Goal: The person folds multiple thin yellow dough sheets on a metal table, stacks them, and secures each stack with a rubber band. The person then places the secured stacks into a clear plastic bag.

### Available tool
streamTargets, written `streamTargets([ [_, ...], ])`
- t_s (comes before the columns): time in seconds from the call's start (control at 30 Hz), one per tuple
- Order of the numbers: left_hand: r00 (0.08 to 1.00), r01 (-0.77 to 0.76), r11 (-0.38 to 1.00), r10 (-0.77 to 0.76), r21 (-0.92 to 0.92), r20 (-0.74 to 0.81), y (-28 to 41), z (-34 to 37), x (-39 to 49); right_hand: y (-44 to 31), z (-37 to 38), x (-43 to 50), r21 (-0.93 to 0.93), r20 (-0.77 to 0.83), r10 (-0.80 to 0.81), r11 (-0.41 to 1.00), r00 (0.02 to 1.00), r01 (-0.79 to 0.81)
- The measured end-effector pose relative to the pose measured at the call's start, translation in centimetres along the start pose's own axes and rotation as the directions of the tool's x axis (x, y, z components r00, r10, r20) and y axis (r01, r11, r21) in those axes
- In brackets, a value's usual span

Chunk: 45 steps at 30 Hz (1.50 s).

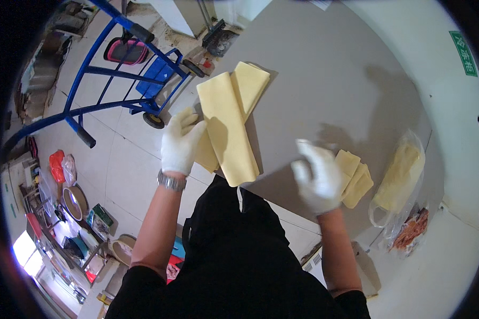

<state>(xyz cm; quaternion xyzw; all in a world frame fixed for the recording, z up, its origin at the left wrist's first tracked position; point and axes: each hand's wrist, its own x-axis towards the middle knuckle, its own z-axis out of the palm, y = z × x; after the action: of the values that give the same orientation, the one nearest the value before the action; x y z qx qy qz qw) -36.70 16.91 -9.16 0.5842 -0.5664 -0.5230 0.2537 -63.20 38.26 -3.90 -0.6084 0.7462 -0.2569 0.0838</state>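
My left hand [179,141], in a white knit glove, is at the left edge of the folded pale-yellow sheets, which look like bean curd skin. Its thumb comes up to a long upper sheet [227,127]; contact is unclear. Beneath that one, another folded sheet [250,85] lies crosswise, its lower end emerging beside the hand. Motion blurs my gloved right hand [319,175], whose thumb and fingers are apart with nothing visible between them. Just right of it are smaller folded yellow pieces [357,181], partly covered by the hand.
The grey tabletop [315,67] meets a white surface at right. A plastic bag of yellow sheets [399,175] and a bag of reddish-brown food [411,229] lie there. Left on the tiled floor stands a blue hand truck [155,75], near a pink-rimmed dustpan [127,52].
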Motion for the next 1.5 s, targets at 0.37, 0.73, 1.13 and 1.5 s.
streamTargets([
  [0.37,0.918,0.171,0.923,-0.022,-0.345,0.396,1.2,-0.1,4.6,-6.5,9.4,9.2,0.266,0.386,0.399,0.815,0.832,-0.514],
  [0.73,0.757,0.322,0.753,0.159,-0.573,0.634,3.7,0.5,-0.3,-3.4,5.4,7.5,0.668,0.636,0.133,0.399,0.760,-0.628],
  [1.13,0.771,0.333,0.857,-0.007,-0.393,0.637,2.3,2.5,-1.5,-4.1,2.9,5.5,0.683,0.612,0.197,0.358,0.766,-0.637],
  [1.5,0.527,0.721,0.556,-0.050,-0.415,0.848,2.6,3.3,-0.2,-3.6,0.7,7.2,0.539,0.094,-0.134,0.840,0.986,0.063],
])
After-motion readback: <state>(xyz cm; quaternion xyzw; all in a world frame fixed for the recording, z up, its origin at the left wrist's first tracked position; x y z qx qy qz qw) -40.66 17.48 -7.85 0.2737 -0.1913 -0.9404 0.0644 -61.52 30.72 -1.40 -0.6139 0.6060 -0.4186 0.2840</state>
